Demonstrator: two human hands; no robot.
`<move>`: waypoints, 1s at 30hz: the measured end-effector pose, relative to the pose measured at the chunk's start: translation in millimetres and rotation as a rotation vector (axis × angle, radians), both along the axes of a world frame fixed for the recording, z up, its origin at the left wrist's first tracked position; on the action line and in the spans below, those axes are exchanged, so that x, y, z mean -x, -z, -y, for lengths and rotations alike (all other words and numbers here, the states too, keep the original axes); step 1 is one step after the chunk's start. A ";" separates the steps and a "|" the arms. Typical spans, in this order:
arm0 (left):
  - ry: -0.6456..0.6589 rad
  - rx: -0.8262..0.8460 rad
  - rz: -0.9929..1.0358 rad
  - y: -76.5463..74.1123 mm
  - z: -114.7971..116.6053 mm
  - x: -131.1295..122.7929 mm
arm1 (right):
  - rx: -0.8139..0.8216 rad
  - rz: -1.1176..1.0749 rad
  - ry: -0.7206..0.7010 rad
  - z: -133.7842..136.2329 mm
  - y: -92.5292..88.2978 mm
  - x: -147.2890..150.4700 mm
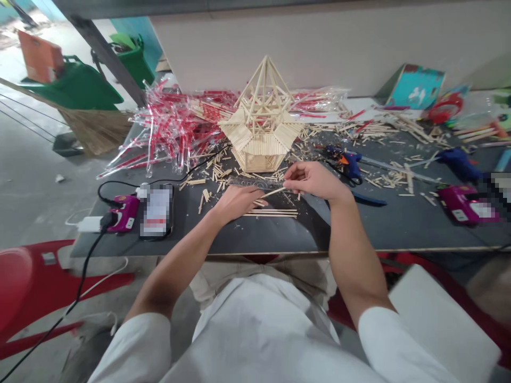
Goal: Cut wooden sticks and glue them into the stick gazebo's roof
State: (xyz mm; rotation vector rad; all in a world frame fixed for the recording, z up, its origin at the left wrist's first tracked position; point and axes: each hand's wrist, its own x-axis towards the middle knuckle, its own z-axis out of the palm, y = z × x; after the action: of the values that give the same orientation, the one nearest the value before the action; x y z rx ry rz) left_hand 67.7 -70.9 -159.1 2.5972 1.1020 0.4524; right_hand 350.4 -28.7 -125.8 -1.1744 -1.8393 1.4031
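Observation:
My right hand (309,180) pinches one end of a thin wooden stick (274,192) between thumb and fingers. My left hand (239,204) rests low on the dark table, its fingers closed at the stick's other end; short stick ends poke out by the fingertips. Just below the hands, several long sticks (273,213) lie side by side. Behind the fingers is a clear ruler (255,183), partly covered. Farther back stands a lantern-like stick model (265,146) with a pointed open frame on top and slatted panels around a hexagonal base.
Plastic wrappers (175,122) heap behind on the left. A phone (157,211) and a purple power socket (124,213) lie at left. Right of my hands are a blue glue gun (352,164), cut stick scraps (395,178), another glue gun (461,162) and a second purple socket (467,205).

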 end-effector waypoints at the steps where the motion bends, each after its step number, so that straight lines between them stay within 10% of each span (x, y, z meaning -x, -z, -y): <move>1: -0.019 0.017 0.044 0.8 -0.7 0.1 | -0.040 -0.070 0.058 0.1 0.8 3.7; 6: -0.108 0.047 0.226 13.9 -4.9 -4.8 | -0.145 -0.469 0.065 8.2 13.3 44.2; 17: 0.059 0.213 0.611 26.1 -19.8 -17.3 | -0.413 -0.252 -0.052 18.9 14.6 65.3; 30: 0.080 0.237 0.603 30.6 -19.6 -16.1 | -0.523 -0.134 -0.070 22.9 19.3 72.2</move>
State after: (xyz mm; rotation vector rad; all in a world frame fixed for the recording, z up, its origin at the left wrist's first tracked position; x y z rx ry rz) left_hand 83.8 -51.3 -189.7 2.0753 0.7812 0.9417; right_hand 278.2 -51.6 -145.1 -0.7391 -1.9963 0.9193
